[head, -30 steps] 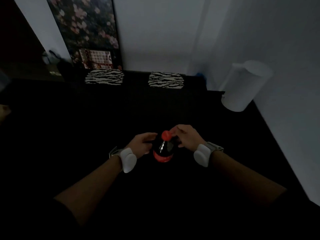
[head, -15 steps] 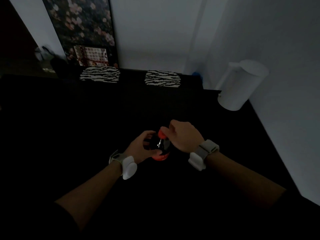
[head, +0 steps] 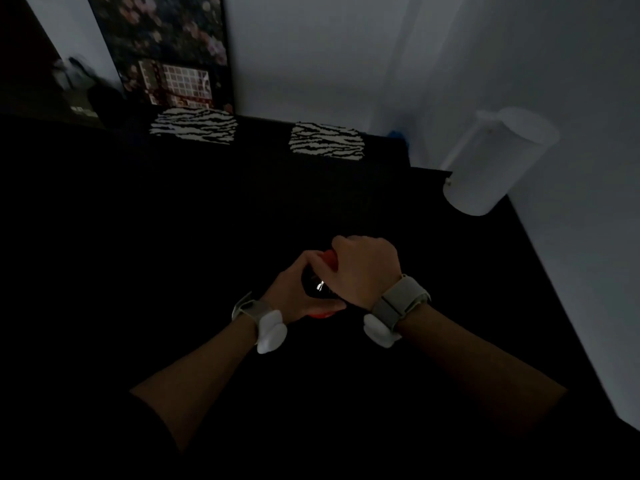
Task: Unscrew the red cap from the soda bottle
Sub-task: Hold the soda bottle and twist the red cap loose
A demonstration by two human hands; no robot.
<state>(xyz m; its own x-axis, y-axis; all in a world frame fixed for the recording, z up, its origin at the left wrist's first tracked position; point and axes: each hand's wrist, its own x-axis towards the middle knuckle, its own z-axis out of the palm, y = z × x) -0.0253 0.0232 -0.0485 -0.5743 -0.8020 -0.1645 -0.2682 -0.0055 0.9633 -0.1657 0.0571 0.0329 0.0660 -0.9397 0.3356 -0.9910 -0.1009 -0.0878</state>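
A dark soda bottle (head: 314, 285) with a red label stands upright on the black surface in the dim middle of the view. My left hand (head: 294, 293) wraps around the bottle's body from the left. My right hand (head: 363, 271) covers the top from the right, its fingers closed over the red cap (head: 329, 258), of which only a small sliver shows. Both wrists wear pale bands with white pieces.
A white cylindrical bin (head: 491, 164) stands at the right by the wall. Two zebra-striped cushions (head: 194, 126) (head: 325, 140) lie at the far edge of the black surface (head: 173, 237). A flowered panel (head: 162, 46) leans against the back wall.
My right hand has gone from pinching the cap with its fingertips to closing fully over it with the wrist turned. My left hand has wrapped further round the bottle.
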